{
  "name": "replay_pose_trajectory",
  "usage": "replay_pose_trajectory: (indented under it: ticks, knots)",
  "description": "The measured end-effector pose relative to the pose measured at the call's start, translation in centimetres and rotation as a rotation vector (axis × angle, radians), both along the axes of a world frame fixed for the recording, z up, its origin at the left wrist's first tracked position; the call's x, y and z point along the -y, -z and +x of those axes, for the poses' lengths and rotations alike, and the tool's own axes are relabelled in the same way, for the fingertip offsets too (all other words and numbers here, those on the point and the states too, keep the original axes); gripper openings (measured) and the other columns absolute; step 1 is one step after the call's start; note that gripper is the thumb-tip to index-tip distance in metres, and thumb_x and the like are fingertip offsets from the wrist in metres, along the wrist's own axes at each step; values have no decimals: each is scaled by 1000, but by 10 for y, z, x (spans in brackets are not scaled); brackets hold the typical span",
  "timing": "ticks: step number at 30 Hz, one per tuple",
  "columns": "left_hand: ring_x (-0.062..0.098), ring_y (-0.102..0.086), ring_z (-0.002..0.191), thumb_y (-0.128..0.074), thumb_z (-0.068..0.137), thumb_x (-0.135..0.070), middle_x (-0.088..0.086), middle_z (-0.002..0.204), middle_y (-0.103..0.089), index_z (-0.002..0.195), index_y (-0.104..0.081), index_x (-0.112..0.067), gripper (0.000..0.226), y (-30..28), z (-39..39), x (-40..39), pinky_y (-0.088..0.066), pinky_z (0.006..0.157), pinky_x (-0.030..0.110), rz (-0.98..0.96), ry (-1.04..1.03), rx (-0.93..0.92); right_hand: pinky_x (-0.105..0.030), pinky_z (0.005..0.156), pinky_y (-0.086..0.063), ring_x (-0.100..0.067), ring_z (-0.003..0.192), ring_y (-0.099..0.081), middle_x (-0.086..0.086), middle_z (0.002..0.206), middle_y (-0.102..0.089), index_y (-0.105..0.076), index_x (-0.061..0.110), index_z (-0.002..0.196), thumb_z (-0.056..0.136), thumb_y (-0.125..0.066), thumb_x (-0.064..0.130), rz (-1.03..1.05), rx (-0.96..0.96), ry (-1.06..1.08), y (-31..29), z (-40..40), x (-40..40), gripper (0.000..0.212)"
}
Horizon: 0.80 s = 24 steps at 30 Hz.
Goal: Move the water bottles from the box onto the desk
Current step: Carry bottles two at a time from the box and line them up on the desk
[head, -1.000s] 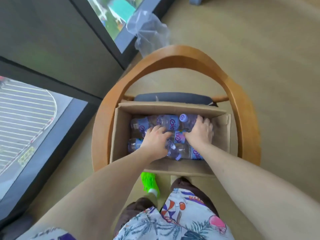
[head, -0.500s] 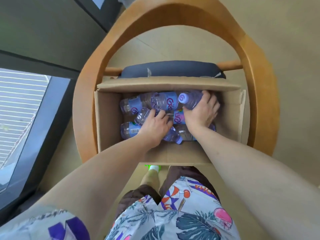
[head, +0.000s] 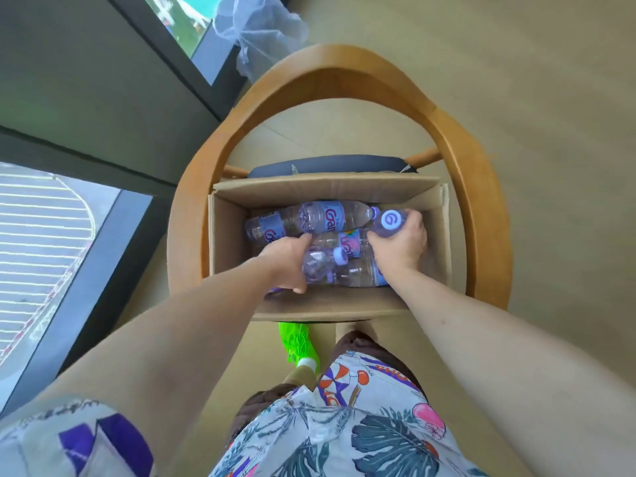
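Floor: pale beige floor (head: 516,80) fills the right and top of the frame, smooth, with a faint seam behind the chair.
Wall and windows: a dark grey wall runs down the left side; one window (head: 44,253) at the left edge looks down on striped pavement, another (head: 182,18) sits at the top left.
Plastic bag: a crumpled clear bag (head: 254,32) lies on the floor at top centre, just beside the upper window.
Chair: a curved wooden chair frame (head: 344,63) arcs around the middle of the frame, with a dark blue cushion (head: 330,165) showing behind the box.
Box: an open cardboard box (head: 227,249) rests on the chair seat at centre.
Water bottles: several clear bottles (head: 323,216) with purple labels and caps lie on their sides inside the box, touching one another.
Left hand: left hand (head: 287,259) is curled around a bottle (head: 320,266) at the lower left of the box.
Right hand: right hand (head: 401,242) grips another bottle (head: 390,220) below its cap, the cap facing the camera.
Near floor: a bright green object (head: 299,342), too unclear to name, lies below the box.
Clothing: patterned shirt (head: 344,425) fills the bottom centre.
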<state>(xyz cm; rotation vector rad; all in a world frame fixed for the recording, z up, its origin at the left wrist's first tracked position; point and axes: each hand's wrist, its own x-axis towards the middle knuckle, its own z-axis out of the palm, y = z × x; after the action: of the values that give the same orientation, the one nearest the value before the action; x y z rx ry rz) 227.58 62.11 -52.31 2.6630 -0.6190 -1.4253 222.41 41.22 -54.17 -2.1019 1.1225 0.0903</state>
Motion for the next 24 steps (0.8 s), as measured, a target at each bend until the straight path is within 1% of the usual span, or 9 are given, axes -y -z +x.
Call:
replay_pose_trajectory:
  ticks: [2, 5, 8, 11, 13, 15, 19, 22, 24]
  knots:
    - [32, -64, 95, -90, 58, -28, 8, 106, -67, 128, -47, -21, 83, -18, 3, -11, -43, 67, 28, -18, -160, -13, -38, 93, -49, -30, 112, -61, -7, 117, -68, -59, 14, 122, 64, -92, 29, 22, 24, -15, -21, 0, -4, 68]
    - [28, -65, 98, -91, 57, -32, 3, 103, -64, 130, -46, -23, 86, -49, 6, -26, -46, 66, 29, -65, -321, 9, -37, 91, -54, -22, 102, -64, 1, 109, -71, -64, 20, 113, 62, -95, 43, 60, 116, -36, -61, 0, -17, 64]
    - [22, -63, 99, -93, 57, -39, 1, 112, -64, 139, -46, -22, 96, -85, 3, -40, -55, 74, 31, -170, -490, 43, -33, 86, -54, -14, 91, -64, 10, 96, -70, -66, 23, 102, 58, -93, 55, 133, 207, -44, -105, -1, -37, 61]
    - [20, -61, 107, -92, 54, -48, -2, 125, -60, 144, -44, -25, 104, -127, -5, -54, -53, 77, 29, -277, -652, 69, -40, 88, -56, -15, 88, -70, 9, 90, -75, -68, 23, 92, 51, -88, 64, 339, 301, 37, -147, -1, -55, 61]
    - [19, -65, 103, -89, 46, -51, -1, 118, -67, 131, -56, -26, 94, -152, -10, -67, -55, 77, 29, -368, -759, 112, -42, 88, -57, -16, 87, -72, 6, 88, -75, -66, 23, 85, 46, -85, 68, 448, 363, 39, -176, 0, -65, 62]
    - [20, -72, 93, -91, 48, -43, 2, 105, -73, 114, -62, -24, 74, -175, -14, -82, -60, 78, 33, -509, -897, 127, -40, 83, -57, -19, 87, -74, 2, 89, -77, -66, 23, 86, 48, -87, 66, 565, 425, 2, -203, 3, -77, 61]
    - [27, -73, 71, -88, 60, -23, 14, 87, -75, 92, -68, -13, 39, -225, -26, -113, -62, 71, 39, -705, -1137, 118, -24, 59, -56, -14, 68, -73, 3, 77, -75, -69, 20, 94, 68, -90, 51, 868, 494, -105, -246, 14, -101, 47]
    - [31, -70, 67, -81, 61, -17, 19, 80, -71, 84, -67, -7, 28, -259, -39, -134, -61, 73, 45, -802, -1228, 146, -30, 64, -59, -21, 65, -70, -6, 78, -73, -70, 15, 93, 73, -89, 47, 1038, 423, -245, -270, 25, -124, 42]
    - [30, -69, 66, -83, 65, -18, 16, 77, -70, 84, -66, -9, 27, -275, -50, -147, -61, 68, 41, -880, -1288, 187, -33, 67, -59, -25, 64, -69, -10, 79, -71, -69, 13, 92, 73, -88, 45, 1081, 330, -376, -281, 33, -141, 42]
